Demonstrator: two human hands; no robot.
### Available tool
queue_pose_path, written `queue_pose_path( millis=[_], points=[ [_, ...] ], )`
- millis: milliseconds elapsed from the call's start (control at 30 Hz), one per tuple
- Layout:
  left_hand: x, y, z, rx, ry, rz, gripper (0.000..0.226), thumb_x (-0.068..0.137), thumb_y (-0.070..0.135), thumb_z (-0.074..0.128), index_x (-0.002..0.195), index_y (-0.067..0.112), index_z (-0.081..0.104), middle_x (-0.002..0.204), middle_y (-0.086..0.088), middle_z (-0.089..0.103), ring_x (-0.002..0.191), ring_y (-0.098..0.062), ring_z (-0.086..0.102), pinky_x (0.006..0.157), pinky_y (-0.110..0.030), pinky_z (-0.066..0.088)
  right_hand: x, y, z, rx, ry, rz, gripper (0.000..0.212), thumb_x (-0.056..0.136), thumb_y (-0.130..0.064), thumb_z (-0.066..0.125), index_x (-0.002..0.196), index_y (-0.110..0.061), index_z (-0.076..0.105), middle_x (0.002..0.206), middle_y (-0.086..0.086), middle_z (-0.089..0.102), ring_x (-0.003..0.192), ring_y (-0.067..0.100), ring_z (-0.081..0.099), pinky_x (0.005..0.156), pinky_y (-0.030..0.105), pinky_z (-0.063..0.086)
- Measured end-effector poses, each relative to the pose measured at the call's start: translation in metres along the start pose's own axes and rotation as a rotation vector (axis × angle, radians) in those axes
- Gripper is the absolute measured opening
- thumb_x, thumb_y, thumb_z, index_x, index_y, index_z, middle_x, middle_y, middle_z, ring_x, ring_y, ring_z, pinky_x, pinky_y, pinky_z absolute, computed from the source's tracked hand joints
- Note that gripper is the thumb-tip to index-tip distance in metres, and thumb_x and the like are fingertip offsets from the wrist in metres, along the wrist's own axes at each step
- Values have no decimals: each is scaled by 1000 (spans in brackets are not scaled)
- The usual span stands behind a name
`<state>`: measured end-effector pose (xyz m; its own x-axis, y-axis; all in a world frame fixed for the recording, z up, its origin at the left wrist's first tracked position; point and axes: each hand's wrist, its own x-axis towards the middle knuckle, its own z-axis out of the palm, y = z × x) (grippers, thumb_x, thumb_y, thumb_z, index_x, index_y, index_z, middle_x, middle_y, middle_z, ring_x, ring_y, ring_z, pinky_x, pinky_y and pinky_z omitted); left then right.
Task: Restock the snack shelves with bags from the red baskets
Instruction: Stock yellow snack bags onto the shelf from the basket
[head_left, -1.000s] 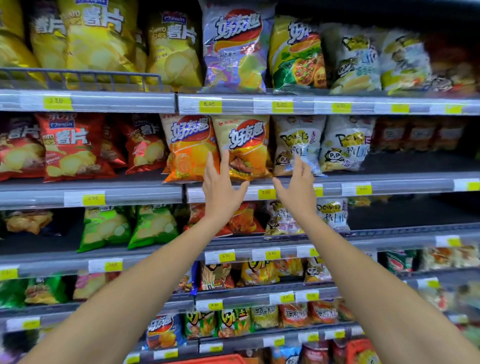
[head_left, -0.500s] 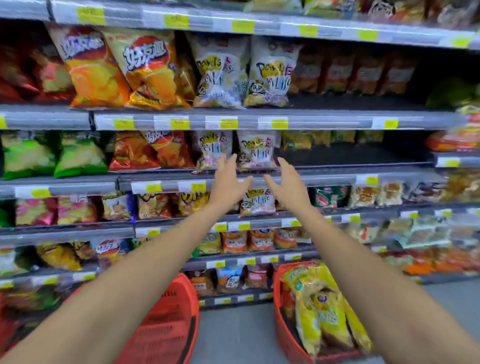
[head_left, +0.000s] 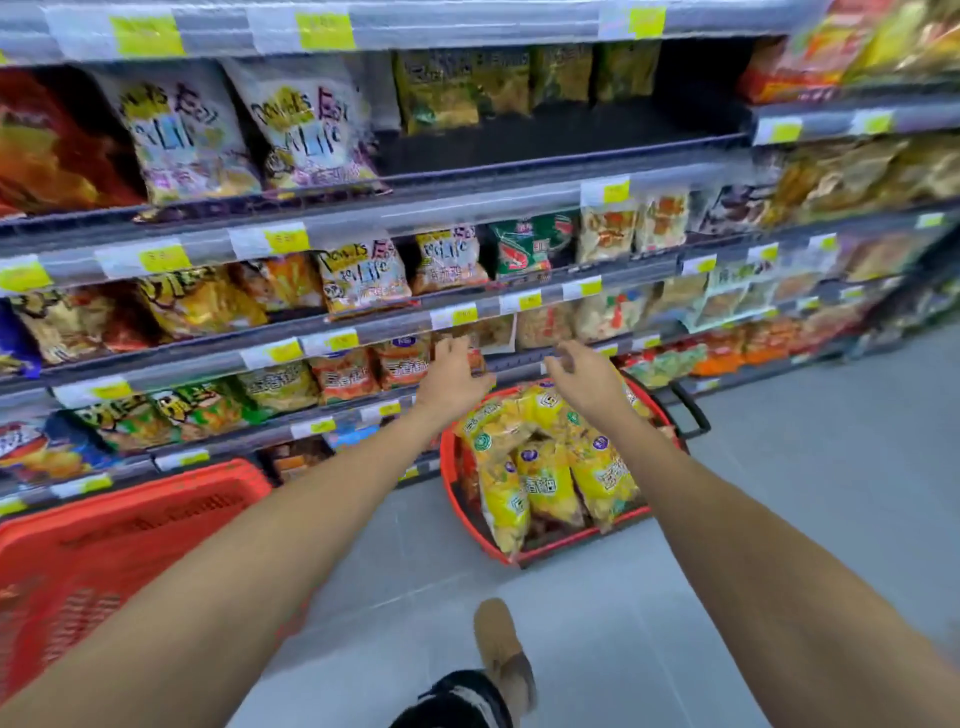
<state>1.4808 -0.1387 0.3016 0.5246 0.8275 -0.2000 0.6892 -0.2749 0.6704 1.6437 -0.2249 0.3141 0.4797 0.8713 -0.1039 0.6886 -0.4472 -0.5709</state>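
A red basket (head_left: 519, 556) on the floor at the shelf's foot holds several yellow snack bags (head_left: 545, 467). Both my arms reach out over it. My left hand (head_left: 454, 374) hovers above the basket's far left rim with fingers loosely spread and holds nothing. My right hand (head_left: 584, 376) hangs over the bags with fingers slightly bent, also empty. A second red basket (head_left: 104, 551) stands at the lower left; its inside is not visible. The snack shelves (head_left: 467, 208) rise behind, stocked with bags.
The second shelf from the top has a dark gap (head_left: 545, 130) right of two white bags (head_left: 249, 135). My tan shoe (head_left: 504, 649) is on the grey floor (head_left: 779, 467). The aisle runs on to the right.
My view has swung down from the upper shelves to the floor. Both hands have dropped from shelf height to just above the basket of yellow bags.
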Motion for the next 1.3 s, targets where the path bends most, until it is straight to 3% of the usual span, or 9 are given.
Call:
queue_pose_path(
  millis=[100,367,500,567,667,867,967,1167,1300],
  points=[
    [19,4,42,-7,-35,-63,71,93,33,58,148,7,22,150,-14,23,137,-29,31,108,-37,32,16,46,-1,24,-67,77,45,99,-30,47,137,-4,48,123,14,62,109,29,59,88,39,50],
    [51,1,128,-67,-90,-289,61,93,31,58,143,6,33,129,-16,46,129,-28,37,97,-35,36,38,136,-6,-101,-262,150,42,100,-23,45,137,-4,46,114,16,65,97,30,61,79,37,50],
    [57,-9,155,-84,-126,-401,64,92,28,60,144,7,29,145,-14,30,127,-28,40,81,-24,34,49,163,4,-152,-343,171,37,99,-19,45,133,-6,49,103,16,68,93,32,63,81,41,52],
    [55,-20,164,-124,-109,-463,67,90,26,63,145,11,29,144,-14,32,128,-28,40,87,-27,37,49,168,15,-151,-386,156,36,97,-18,46,131,-5,51,97,18,69,89,32,64,81,41,51],
    [45,-40,180,-172,-111,-567,66,83,24,66,140,9,35,136,-14,41,125,-31,44,100,-39,43,43,178,38,-141,-476,148,39,97,-18,46,133,-3,48,109,19,67,98,32,63,91,44,45],
    [16,-72,224,-291,-104,-635,55,79,13,66,130,8,47,123,-20,52,113,-34,54,94,-39,49,30,202,95,-37,-565,255,40,97,-23,47,133,-8,48,112,16,64,105,31,60,81,33,47],
    [8,-87,250,-324,-102,-669,47,79,13,65,124,9,53,118,-15,59,110,-32,58,91,-38,50,25,211,126,-8,-602,301,49,97,-25,49,142,-11,39,123,14,60,114,31,56,88,34,44],
    [21,-106,302,-466,22,-797,78,75,24,75,141,10,34,137,-15,45,124,-30,49,103,-45,43,27,243,192,86,-515,412,70,85,-32,64,143,-8,33,137,14,50,128,33,45,102,46,40],
    [41,-126,338,-500,77,-895,104,82,27,74,153,13,-1,157,-12,11,143,-28,19,114,-37,23,37,275,229,109,-398,483,96,81,-37,72,152,-10,14,153,10,28,142,28,25,114,48,26]
  ],
)
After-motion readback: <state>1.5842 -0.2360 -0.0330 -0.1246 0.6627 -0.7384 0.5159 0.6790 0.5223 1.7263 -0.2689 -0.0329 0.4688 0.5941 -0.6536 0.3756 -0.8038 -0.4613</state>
